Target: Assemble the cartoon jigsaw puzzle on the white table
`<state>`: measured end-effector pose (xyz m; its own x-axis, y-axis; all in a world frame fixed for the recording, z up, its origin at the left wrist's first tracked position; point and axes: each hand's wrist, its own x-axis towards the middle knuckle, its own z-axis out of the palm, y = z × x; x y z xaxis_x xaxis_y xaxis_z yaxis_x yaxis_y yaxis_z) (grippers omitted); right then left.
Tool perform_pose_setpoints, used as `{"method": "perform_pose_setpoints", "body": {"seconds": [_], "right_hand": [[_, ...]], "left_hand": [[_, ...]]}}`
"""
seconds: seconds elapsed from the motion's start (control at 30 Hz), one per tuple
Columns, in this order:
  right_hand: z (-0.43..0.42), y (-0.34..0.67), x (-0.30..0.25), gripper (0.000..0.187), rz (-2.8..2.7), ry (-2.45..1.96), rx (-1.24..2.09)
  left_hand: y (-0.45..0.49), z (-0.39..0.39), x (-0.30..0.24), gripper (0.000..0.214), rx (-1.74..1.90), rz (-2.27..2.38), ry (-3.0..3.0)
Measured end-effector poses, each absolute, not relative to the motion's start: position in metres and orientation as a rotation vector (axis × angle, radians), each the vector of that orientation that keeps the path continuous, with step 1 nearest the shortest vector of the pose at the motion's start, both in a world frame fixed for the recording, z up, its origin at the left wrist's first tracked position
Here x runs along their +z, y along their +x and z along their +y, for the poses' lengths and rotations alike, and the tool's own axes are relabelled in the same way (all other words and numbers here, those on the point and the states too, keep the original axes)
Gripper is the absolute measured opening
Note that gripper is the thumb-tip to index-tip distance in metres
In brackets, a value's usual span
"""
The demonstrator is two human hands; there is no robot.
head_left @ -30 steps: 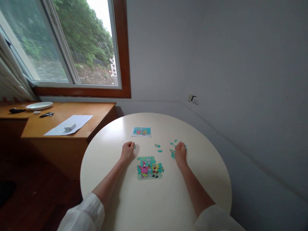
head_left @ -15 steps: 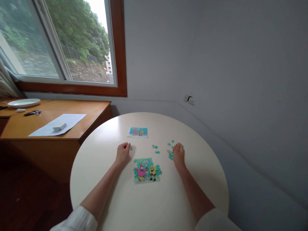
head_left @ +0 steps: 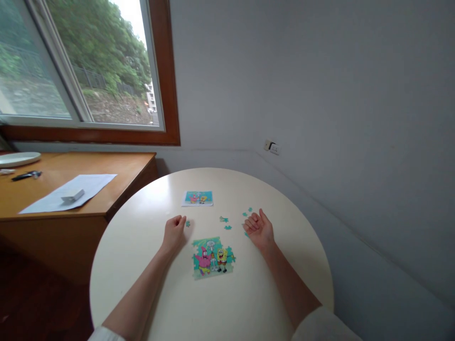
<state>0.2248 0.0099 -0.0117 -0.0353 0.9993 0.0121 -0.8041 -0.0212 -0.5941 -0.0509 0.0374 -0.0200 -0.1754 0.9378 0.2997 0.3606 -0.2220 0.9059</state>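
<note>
A partly joined cartoon jigsaw [head_left: 212, 257] lies on the round cream table [head_left: 159, 293] between my forearms. My left hand [head_left: 174, 232] rests on the table left of it, fingers curled in, with one loose teal piece [head_left: 187, 223] just past its knuckles. My right hand [head_left: 260, 227] lies right of the puzzle, turned palm up with the fingers loosely bent and nothing in them. Several loose teal pieces [head_left: 246, 213] lie around its fingertips, and two more pieces [head_left: 225, 222] lie between the hands. A small reference picture [head_left: 198, 198] sits farther back.
A wooden desk [head_left: 117, 166] stands left of the table under the window, bearing a paper sheet [head_left: 67, 192] with a small grey object, a white plate [head_left: 17, 158] and a dark tool. Grey walls with a socket [head_left: 272, 147] close off the right.
My right hand has turned from palm down over the loose pieces to palm up. The camera has swung right, shifting the scene leftward. My left hand has stayed put.
</note>
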Motion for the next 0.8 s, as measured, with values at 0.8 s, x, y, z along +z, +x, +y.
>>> {"method": "perform_pose_setpoints", "body": {"seconds": [0.8], "right_hand": [[0.0099, 0.2214, -0.0091, 0.042, -0.537, -0.477, 1.62]], "left_hand": [[-0.0511, 0.0314, -0.0149, 0.038, 1.379, 1.503, 1.572]]}}
